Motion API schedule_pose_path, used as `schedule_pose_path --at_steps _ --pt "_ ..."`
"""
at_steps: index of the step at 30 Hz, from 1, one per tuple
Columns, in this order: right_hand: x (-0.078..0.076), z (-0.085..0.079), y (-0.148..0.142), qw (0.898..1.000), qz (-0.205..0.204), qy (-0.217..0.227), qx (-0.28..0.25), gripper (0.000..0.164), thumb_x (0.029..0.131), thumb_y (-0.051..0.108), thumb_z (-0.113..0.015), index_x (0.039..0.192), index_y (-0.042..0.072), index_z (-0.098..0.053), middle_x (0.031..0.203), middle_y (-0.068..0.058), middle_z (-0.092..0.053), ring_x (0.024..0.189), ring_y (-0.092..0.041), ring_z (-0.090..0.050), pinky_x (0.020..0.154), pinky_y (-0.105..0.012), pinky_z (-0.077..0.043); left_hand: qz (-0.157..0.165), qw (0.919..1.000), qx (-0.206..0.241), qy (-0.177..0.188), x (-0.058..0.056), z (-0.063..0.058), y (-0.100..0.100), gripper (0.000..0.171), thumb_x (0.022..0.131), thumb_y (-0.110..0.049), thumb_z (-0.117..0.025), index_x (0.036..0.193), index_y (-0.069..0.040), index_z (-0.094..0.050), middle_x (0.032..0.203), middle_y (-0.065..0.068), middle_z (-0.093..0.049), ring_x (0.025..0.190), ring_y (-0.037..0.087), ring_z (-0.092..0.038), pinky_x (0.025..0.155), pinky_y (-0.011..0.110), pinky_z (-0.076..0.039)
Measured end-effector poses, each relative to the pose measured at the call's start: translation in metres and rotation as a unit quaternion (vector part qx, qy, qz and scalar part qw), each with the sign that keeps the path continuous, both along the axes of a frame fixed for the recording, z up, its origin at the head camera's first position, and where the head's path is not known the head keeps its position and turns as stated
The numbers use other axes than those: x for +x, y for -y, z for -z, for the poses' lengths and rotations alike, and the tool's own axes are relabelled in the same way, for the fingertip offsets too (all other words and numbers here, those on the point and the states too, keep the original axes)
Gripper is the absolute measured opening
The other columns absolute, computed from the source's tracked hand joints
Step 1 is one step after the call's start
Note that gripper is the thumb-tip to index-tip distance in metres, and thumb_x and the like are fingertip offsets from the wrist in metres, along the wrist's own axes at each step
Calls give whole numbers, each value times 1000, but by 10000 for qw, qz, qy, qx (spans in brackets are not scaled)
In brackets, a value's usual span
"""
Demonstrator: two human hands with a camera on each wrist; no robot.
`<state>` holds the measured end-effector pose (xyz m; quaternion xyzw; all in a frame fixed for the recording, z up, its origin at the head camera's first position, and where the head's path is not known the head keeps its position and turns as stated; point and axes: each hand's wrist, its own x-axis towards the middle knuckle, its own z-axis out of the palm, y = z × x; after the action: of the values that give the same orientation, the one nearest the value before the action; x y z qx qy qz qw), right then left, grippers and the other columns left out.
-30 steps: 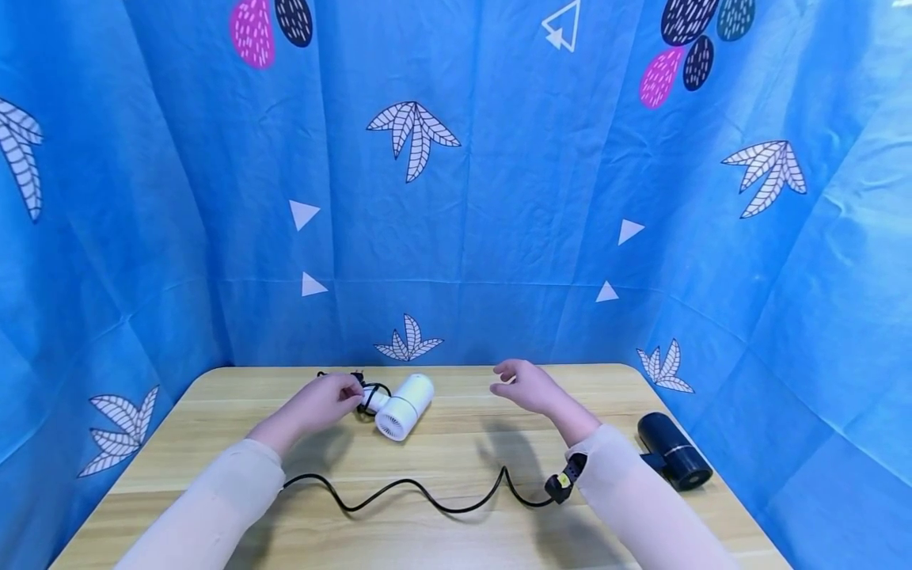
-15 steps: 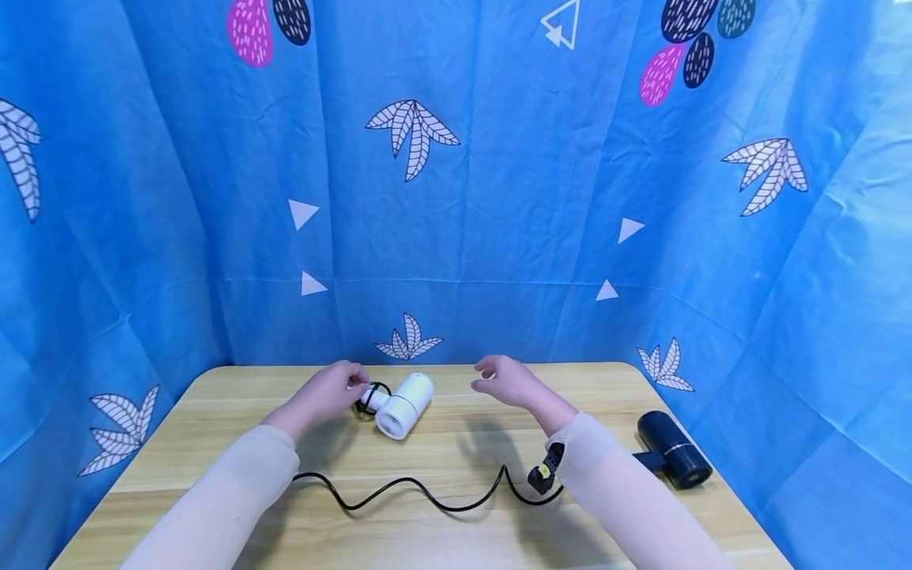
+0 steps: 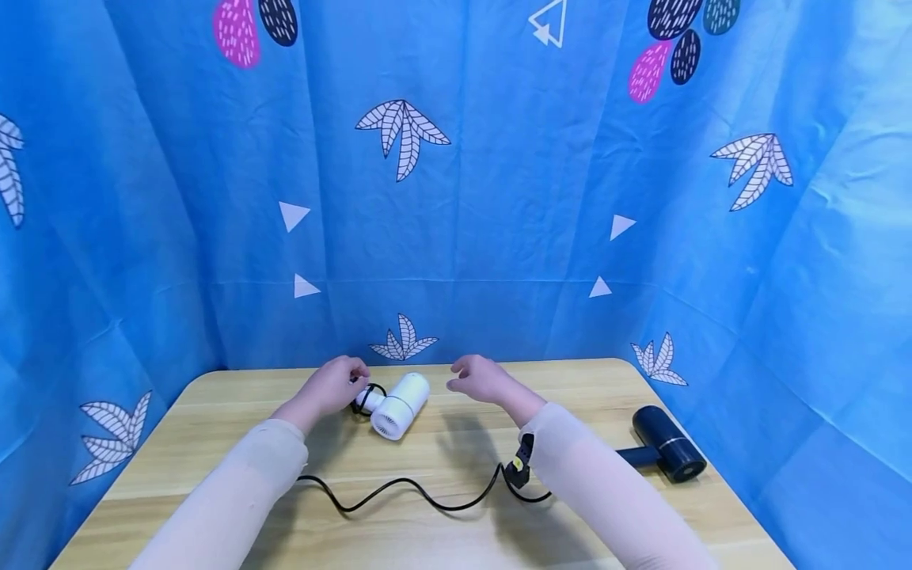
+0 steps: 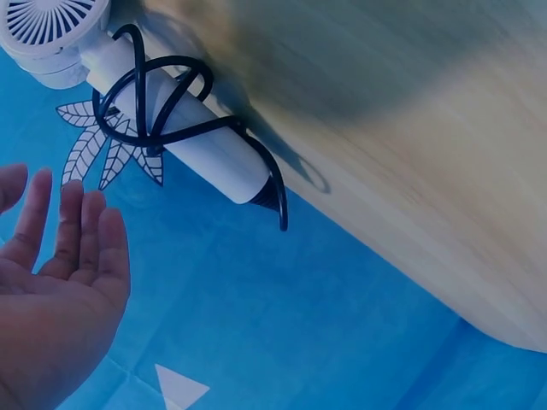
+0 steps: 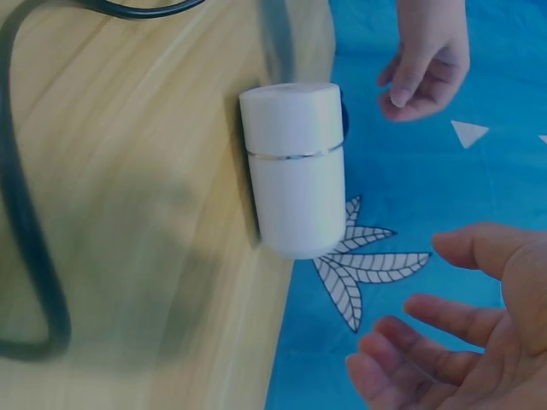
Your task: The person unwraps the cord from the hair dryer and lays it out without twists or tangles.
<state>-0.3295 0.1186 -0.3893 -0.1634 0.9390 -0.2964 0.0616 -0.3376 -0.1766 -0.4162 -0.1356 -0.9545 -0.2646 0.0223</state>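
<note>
A white hair dryer (image 3: 401, 405) lies near the back edge of the table, a black cord (image 4: 141, 85) looped round its handle (image 4: 218, 162) in the left wrist view. My left hand (image 3: 333, 385) hovers by the handle end, fingers loosely bent and holding nothing; the left wrist view shows it apart from the dryer. On the other side of the dryer's barrel (image 5: 299, 192), my right hand (image 3: 486, 380) is raised above the table with relaxed fingers around nothing. The right wrist view shows a gap between this hand and the barrel.
A black hair dryer (image 3: 668, 445) lies at the table's right side, its handle partly behind my right sleeve. A black cord (image 3: 399, 481) snakes across the wooden table (image 3: 413, 538) in front of the white dryer. Blue patterned curtain (image 3: 456, 237) hangs behind and on both sides.
My right hand has moved left toward the white hair dryer. The left hand has shifted slightly up and right, hiding the plug end seen earlier. Both dryers stay put; the head view turned slightly.
</note>
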Motion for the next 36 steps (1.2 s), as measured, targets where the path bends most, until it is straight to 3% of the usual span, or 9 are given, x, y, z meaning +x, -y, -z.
schedule_pose_path --at_steps 12,24,27,32,36 --pt "-6 8 33 9998 118 107 126 46 95 30 -67 129 0 -62 131 -16 -63 118 -33 -60 97 -46 -51 -363 9992 -148 74 -15 19 6 24 99 -18 -61 117 -3 -67 125 21 -60 116 38 -56 99 55 -47" --pt "-7 10 57 9986 404 219 245 53 94 37 -66 131 -1 -60 134 -18 -60 123 -36 -56 101 -47 -48 -456 9986 -225 172 -16 19 7 26 99 -17 -60 118 0 -65 120 21 -61 110 36 -58 96 53 -49" --pt "-8 14 62 9977 475 313 375 54 94 39 -66 129 -2 -60 128 -18 -63 114 -34 -61 95 -45 -52 -447 9984 -298 193 -16 21 5 27 99 -16 -60 119 1 -65 118 21 -62 108 35 -59 95 52 -50" --pt "-5 19 70 9953 602 468 597 53 93 40 -66 120 -4 -61 102 -14 -65 83 -25 -63 74 -38 -56 -402 9980 -417 244 -17 25 2 27 98 -16 -62 119 1 -64 117 21 -62 109 37 -60 95 53 -50" --pt "-3 23 78 9943 725 500 599 51 92 41 -67 115 -5 -62 95 -11 -63 78 -23 -60 72 -37 -55 -429 9975 -492 272 -17 28 1 29 97 -16 -62 121 1 -64 121 22 -62 113 40 -59 97 56 -48"
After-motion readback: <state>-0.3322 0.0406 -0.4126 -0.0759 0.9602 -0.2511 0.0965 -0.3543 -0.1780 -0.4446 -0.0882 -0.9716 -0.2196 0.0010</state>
